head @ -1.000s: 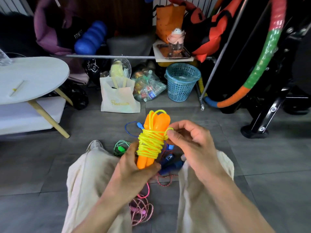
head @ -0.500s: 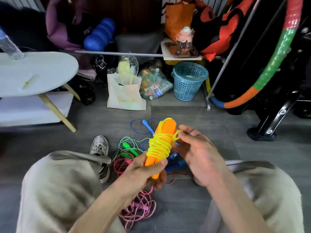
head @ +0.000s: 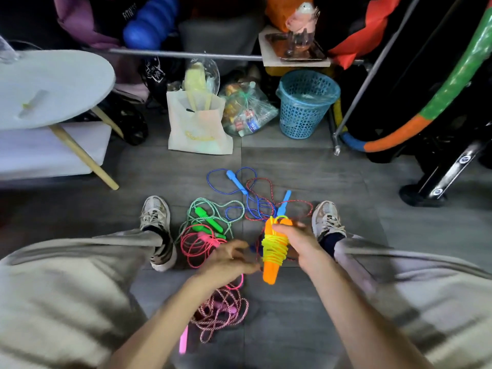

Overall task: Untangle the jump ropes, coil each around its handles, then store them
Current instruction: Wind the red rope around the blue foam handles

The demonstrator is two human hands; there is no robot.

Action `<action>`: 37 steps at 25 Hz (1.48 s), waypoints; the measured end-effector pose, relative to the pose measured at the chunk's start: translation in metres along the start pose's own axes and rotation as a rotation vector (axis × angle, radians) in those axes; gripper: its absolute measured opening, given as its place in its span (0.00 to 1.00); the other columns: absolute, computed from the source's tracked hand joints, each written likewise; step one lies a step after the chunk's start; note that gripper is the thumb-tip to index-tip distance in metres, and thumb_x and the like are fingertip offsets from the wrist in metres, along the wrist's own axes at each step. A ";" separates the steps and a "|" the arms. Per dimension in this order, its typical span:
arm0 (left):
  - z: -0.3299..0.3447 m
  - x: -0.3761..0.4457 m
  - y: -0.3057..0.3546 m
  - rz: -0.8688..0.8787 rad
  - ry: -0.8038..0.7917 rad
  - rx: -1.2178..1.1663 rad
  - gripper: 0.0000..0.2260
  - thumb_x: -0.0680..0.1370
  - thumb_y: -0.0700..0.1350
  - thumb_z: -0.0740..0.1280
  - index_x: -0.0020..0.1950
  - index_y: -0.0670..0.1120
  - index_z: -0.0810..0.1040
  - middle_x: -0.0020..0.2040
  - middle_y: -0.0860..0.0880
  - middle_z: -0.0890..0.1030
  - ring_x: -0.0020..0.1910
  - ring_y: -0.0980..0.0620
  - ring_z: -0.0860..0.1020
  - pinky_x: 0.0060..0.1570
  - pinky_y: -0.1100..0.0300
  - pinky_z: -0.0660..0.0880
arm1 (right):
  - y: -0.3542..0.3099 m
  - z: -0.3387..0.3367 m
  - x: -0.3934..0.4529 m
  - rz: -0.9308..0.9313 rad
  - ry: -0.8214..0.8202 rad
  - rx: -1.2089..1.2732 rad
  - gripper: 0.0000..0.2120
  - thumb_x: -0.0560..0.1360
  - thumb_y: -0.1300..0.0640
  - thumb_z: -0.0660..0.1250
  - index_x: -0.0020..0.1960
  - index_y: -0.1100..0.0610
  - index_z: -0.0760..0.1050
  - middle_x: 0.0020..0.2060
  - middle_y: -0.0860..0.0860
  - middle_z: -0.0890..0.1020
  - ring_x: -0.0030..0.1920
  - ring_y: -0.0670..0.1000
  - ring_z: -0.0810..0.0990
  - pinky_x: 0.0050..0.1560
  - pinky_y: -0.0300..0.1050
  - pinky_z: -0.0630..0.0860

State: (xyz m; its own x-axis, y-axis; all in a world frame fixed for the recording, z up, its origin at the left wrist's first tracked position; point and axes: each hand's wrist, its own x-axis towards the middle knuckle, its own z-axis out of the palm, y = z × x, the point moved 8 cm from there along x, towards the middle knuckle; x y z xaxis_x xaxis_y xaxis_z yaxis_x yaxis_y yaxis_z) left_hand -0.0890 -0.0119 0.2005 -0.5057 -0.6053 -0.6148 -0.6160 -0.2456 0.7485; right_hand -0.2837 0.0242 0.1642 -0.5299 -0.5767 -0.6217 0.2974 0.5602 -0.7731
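Nearest: pink-and-white braided rope (head: 221, 310) loose on the grey floor. Left hand (head: 229, 262), fingers loosely curled, holds nothing. Right hand (head: 298, 243) grips the orange plastic handles wound with yellow cord (head: 274, 249), likely keeping the coil tight for storing. Beyond: green (head: 207, 222) and blue (head: 237, 182) ropes tangled; blue mesh basket (head: 306, 105) farther.

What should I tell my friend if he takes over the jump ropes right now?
Right hand grips the orange-handled rope, yellow cord coiled round its handles. Left hand holds nothing, fingers loosely curled beside it.
Done: that one rope is coiled.
Left: store it, then untangle and coil the rest on the floor: blue rope, green rope, pink rope, pink-and-white rope. A red cord is tangled with the blue.
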 end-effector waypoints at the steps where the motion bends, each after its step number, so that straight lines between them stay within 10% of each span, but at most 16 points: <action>1: -0.002 0.009 -0.008 -0.022 0.027 -0.004 0.22 0.70 0.49 0.77 0.61 0.50 0.76 0.50 0.50 0.82 0.48 0.52 0.80 0.44 0.63 0.73 | 0.022 -0.008 0.013 0.033 0.040 -0.083 0.08 0.68 0.61 0.76 0.46 0.57 0.80 0.42 0.55 0.84 0.41 0.53 0.81 0.40 0.44 0.77; 4: 0.000 0.043 -0.043 -0.116 0.087 -0.049 0.10 0.74 0.44 0.73 0.54 0.45 0.80 0.36 0.50 0.79 0.34 0.53 0.76 0.28 0.68 0.68 | 0.094 -0.026 0.033 0.138 0.053 -0.389 0.10 0.70 0.58 0.74 0.49 0.58 0.78 0.42 0.53 0.80 0.41 0.52 0.77 0.37 0.45 0.73; 10: 0.034 0.092 -0.104 -0.247 0.023 0.015 0.05 0.75 0.42 0.72 0.49 0.44 0.80 0.31 0.50 0.75 0.29 0.54 0.71 0.26 0.66 0.66 | 0.205 -0.023 0.045 0.265 -0.021 -0.541 0.10 0.69 0.57 0.76 0.44 0.55 0.75 0.40 0.53 0.79 0.43 0.54 0.78 0.36 0.38 0.72; 17: 0.050 0.128 -0.143 -0.370 -0.015 -0.073 0.03 0.76 0.40 0.71 0.46 0.47 0.79 0.43 0.41 0.79 0.42 0.45 0.79 0.44 0.38 0.81 | 0.252 -0.024 0.061 0.401 -0.101 -0.716 0.20 0.68 0.54 0.73 0.59 0.56 0.76 0.51 0.56 0.82 0.49 0.53 0.79 0.43 0.40 0.72; 23: 0.068 0.156 -0.159 -0.379 -0.038 -0.075 0.04 0.78 0.37 0.67 0.50 0.40 0.80 0.41 0.46 0.78 0.41 0.49 0.77 0.49 0.52 0.78 | 0.207 0.014 0.108 -0.012 -0.084 -1.070 0.28 0.74 0.61 0.64 0.74 0.54 0.63 0.72 0.55 0.68 0.68 0.58 0.69 0.64 0.50 0.67; 29: 0.068 0.170 -0.181 -0.396 -0.028 -0.093 0.04 0.78 0.41 0.68 0.51 0.45 0.80 0.43 0.44 0.82 0.40 0.48 0.81 0.35 0.63 0.73 | 0.182 0.040 0.184 -0.211 -0.089 -1.268 0.34 0.76 0.66 0.62 0.79 0.54 0.54 0.79 0.56 0.53 0.71 0.63 0.64 0.65 0.59 0.70; 37: 0.044 0.186 -0.161 -0.197 0.130 -0.031 0.06 0.75 0.40 0.70 0.50 0.50 0.79 0.50 0.44 0.83 0.45 0.49 0.82 0.44 0.58 0.77 | 0.160 0.039 0.197 -0.324 -0.192 -1.702 0.14 0.73 0.49 0.65 0.56 0.52 0.77 0.54 0.52 0.79 0.59 0.56 0.74 0.59 0.51 0.70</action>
State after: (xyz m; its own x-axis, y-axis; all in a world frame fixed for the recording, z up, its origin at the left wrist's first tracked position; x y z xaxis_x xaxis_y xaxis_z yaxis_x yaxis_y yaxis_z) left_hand -0.1102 -0.0511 -0.0453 -0.2948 -0.6353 -0.7138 -0.6753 -0.3900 0.6260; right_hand -0.3091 -0.0225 -0.0870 -0.2624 -0.7683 -0.5839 -0.9557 0.2907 0.0471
